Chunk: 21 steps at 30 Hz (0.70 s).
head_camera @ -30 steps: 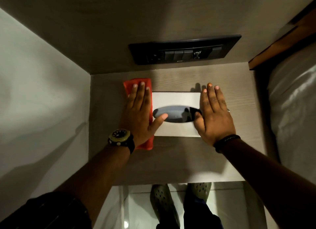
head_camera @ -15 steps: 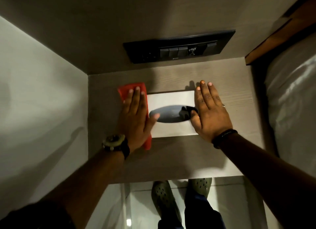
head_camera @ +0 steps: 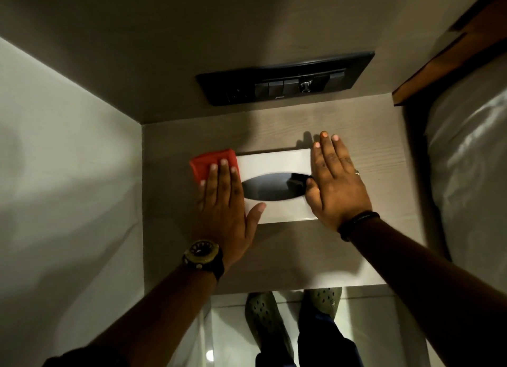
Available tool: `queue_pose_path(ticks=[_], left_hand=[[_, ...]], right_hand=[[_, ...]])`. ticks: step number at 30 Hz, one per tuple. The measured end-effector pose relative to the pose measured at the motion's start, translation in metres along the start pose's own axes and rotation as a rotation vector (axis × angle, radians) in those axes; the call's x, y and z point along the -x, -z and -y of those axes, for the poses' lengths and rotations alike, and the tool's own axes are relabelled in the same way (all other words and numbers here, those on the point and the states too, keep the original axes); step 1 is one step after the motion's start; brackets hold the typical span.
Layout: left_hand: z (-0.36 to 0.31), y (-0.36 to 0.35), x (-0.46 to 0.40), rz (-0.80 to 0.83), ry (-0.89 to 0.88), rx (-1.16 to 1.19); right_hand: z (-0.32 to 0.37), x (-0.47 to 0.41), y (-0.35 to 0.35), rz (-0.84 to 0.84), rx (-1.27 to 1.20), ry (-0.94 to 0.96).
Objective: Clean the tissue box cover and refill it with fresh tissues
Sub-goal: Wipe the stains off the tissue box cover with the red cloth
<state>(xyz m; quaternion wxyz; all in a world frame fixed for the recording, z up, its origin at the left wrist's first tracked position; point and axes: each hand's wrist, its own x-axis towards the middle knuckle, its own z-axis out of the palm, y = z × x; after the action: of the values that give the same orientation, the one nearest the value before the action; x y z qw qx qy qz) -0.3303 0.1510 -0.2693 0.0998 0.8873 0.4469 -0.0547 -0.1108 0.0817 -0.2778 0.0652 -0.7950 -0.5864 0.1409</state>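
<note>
A white tissue box cover with a dark oval opening lies flat on the wooden bedside table. My left hand presses a red cloth flat against the cover's left end, with its thumb at the near-left corner. The far part of the cloth sticks out beyond my fingertips. My right hand lies flat against the cover's right end, its thumb resting on top by the opening. I cannot see any tissues inside the dark opening.
A black switch panel is set in the wall behind the table. A plain wall closes the left side. A bed with white linen runs along the right. My feet in green clogs stand below the table's front edge.
My left hand has slid toward me along the cover's left end, its thumb moving from the opening to the near corner. The cover and my right hand have barely moved.
</note>
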Motion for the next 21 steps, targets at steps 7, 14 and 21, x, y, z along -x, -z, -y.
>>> queue_pose_path(ticks=[7, 14, 21], left_hand=[[-0.056, 0.003, -0.021, 0.013, -0.113, 0.063], [-0.025, 0.021, -0.024, -0.126, -0.123, 0.332], [0.072, 0.052, -0.016, 0.428, -0.144, 0.001]], right_hand=[[-0.001, 0.001, 0.0, -0.044, -0.032, 0.028], [-0.002, 0.0, 0.001, -0.1, -0.102, 0.053], [-0.006, 0.0, 0.004, -0.049, -0.14, 0.055]])
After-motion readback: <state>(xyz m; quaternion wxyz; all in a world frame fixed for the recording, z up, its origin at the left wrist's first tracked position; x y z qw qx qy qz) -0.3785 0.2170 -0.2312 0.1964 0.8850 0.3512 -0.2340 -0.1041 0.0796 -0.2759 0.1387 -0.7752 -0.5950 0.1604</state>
